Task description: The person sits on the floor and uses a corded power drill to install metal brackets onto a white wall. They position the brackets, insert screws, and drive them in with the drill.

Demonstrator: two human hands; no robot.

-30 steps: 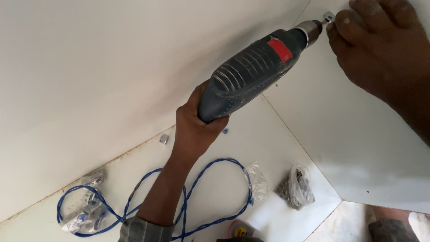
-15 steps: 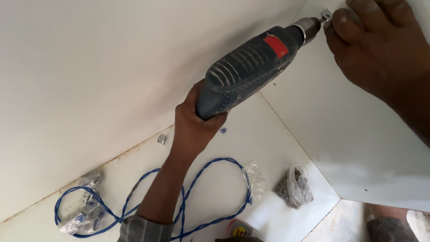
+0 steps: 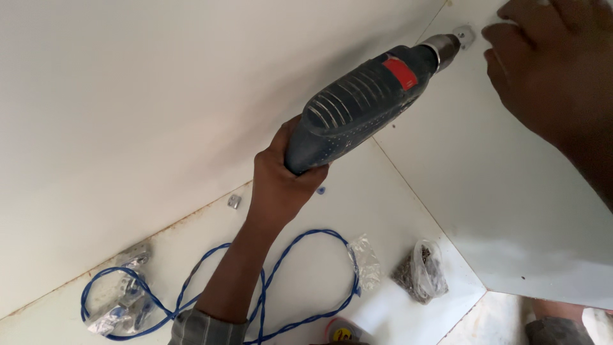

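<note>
My left hand (image 3: pixel 278 182) grips the handle of a dark blue power drill (image 3: pixel 364 105) with a red patch. The drill points up and to the right. Its chuck (image 3: pixel 444 46) meets a small metal bracket (image 3: pixel 465 33) in the corner where two white panels join. My right hand (image 3: pixel 552 64) rests on the right-hand white panel (image 3: pixel 498 191), with its fingertips just beside the bracket and nothing in its grasp. What sits between the chuck and the bracket is hidden.
On the white bottom board (image 3: pixel 300 281) lie a coiled blue cord (image 3: pixel 300 246), a clear bag of dark screws (image 3: pixel 421 275), an empty-looking clear bag (image 3: pixel 365 259), a bag of metal fittings (image 3: pixel 121 300) and another small bracket (image 3: pixel 234 201). A leg (image 3: pixel 555 326) shows bottom right.
The drill stays at the bracket with hardly any shift. My right hand's fingertips have drawn slightly back from the bracket.
</note>
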